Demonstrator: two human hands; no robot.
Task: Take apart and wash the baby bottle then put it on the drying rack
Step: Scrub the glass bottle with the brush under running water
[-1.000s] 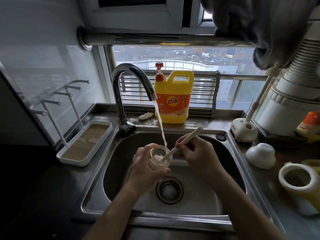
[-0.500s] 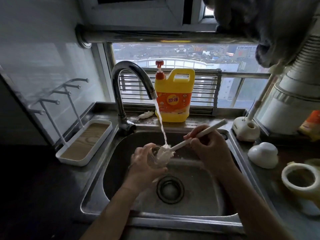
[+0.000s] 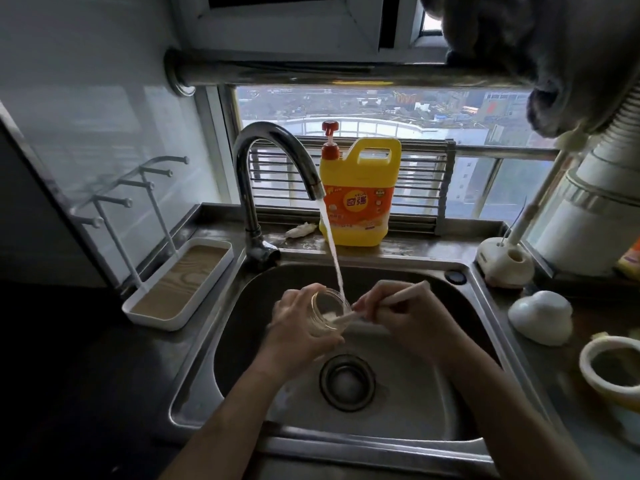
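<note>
Currently: drying rack (image 3: 176, 282) sits left of the sink (image 3: 415, 393). Our left hand (image 3: 294, 327) wraps the clear bottle (image 3: 327, 311) over the sink, under running water (image 3: 334, 258); our right hand (image 3: 412, 317) pinches the brush (image 3: 408, 292), head inside. We judge the bottle light, rigid, slippery: hold mid-body.

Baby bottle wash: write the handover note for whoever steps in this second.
Left hand grips the clear bottle over the sink, with its open mouth turned toward the brush.
Right hand pinches the brush handle; the brush head is inside the bottle.
Faucet is running, and the stream lands at the bottle's mouth.
Done: the bottle's top is off. A white dome, possibly its cap, lies on the right counter.
Left: finish scrubbing, rinse, wash the other parts, then set everything on the drying rack to the left of the sink.
</note>
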